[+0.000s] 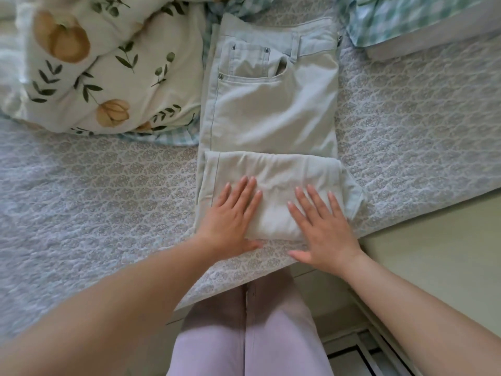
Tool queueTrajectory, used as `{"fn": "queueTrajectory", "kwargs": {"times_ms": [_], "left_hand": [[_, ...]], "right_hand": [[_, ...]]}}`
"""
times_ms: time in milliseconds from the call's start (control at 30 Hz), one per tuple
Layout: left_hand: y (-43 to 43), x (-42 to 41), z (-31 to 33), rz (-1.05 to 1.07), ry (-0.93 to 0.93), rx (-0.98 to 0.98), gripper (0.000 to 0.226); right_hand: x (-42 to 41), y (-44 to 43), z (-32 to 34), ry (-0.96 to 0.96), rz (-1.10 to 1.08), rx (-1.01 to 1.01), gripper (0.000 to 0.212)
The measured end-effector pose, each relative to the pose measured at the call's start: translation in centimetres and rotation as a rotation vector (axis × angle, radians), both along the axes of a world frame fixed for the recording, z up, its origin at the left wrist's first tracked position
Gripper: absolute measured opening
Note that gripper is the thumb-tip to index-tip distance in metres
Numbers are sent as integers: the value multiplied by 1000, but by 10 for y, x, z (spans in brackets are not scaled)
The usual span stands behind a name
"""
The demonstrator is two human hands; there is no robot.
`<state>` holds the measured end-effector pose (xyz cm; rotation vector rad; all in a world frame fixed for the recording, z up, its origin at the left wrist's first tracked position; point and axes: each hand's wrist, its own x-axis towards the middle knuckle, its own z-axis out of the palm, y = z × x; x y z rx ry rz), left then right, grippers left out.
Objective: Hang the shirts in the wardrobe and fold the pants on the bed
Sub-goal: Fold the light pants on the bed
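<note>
Pale grey-green pants (271, 112) lie on the quilted bed cover (95, 185), waistband at the far end, pocket side up. Their leg part is folded over into a flat layer near the bed's front edge. My left hand (233, 215) lies flat on the left of that folded layer, fingers straight. On the right of the same layer my right hand (322, 226) presses down with its fingers spread. Both thumbs reach onto the bed cover just below the fold. No shirt is clearly in view.
A floral duvet (108, 71) is bunched at the far left, touching the pants' left side. Blue-green checked fabric (406, 20) lies at the far right over a white edge. The bed's front edge runs diagonally to the right; floor (433, 267) lies beyond it.
</note>
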<state>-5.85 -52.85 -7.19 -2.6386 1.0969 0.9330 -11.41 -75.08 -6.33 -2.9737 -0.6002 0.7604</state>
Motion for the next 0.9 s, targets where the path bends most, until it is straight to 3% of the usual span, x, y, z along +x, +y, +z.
{"fn": "queueTrajectory", "kwargs": {"times_ms": [167,300,433,633,767,900], "left_hand": [[-4,1,-8,32,-19,56,122],[25,2,-4,59,-29,47,112],[32,-1,1,118,2,58,97],[21,33,49,260,100,-94,59],[9,71,86,253,204,15,38],[3,76,103,225,452,156,24]], "right_hand": [[6,-6,-10,44,18,-135,108],[2,-17,-4,-151,-22,-6,77],[-1,-25,-2,-201,-48,103,72],[23,-43,33,33,-254,274,63],[60,-50,64,286,-410,200,52],[69,-50,88,571,-311,166,24]]}}
